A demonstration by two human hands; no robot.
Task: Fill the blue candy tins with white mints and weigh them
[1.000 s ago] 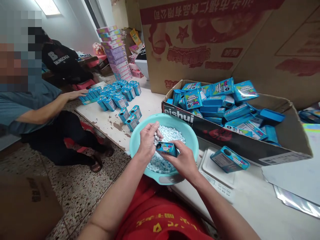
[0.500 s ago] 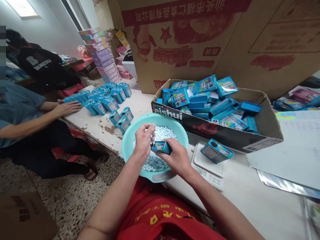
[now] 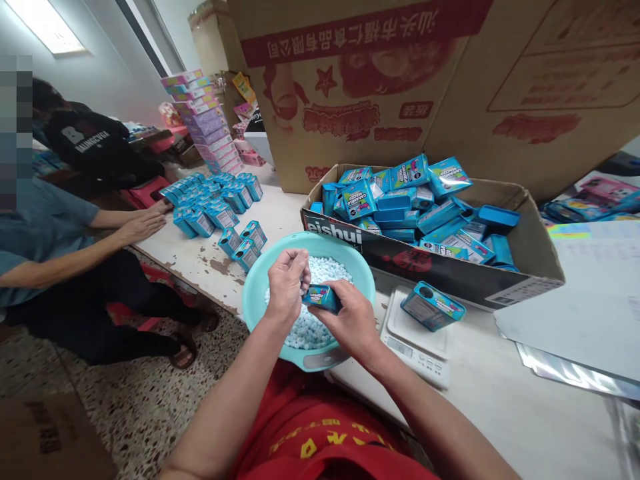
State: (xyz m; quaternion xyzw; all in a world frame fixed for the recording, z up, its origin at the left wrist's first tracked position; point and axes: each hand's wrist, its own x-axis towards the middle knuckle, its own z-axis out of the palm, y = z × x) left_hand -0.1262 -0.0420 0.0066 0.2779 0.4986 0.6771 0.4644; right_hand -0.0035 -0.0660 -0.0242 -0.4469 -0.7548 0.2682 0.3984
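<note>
My right hand grips a small blue candy tin lying on its side above a turquoise basin. Held against the tin's left end is my left hand, its fingers closed around some small candies. Loose white and pale blue candies fill the bottom of the basin. To the right, another blue tin rests on a white kitchen scale.
An open carton heaped with blue tins stands behind the basin. Several filled-looking rows of tins stand at the left, with three nearer tins. A co-worker's hands rest by the table edge. A large cardboard box rises behind.
The view has shifted slightly. My left hand stays at the tin's end, and the candies that showed between its fingers are now less visible. The co-worker's hands have moved closer together.
</note>
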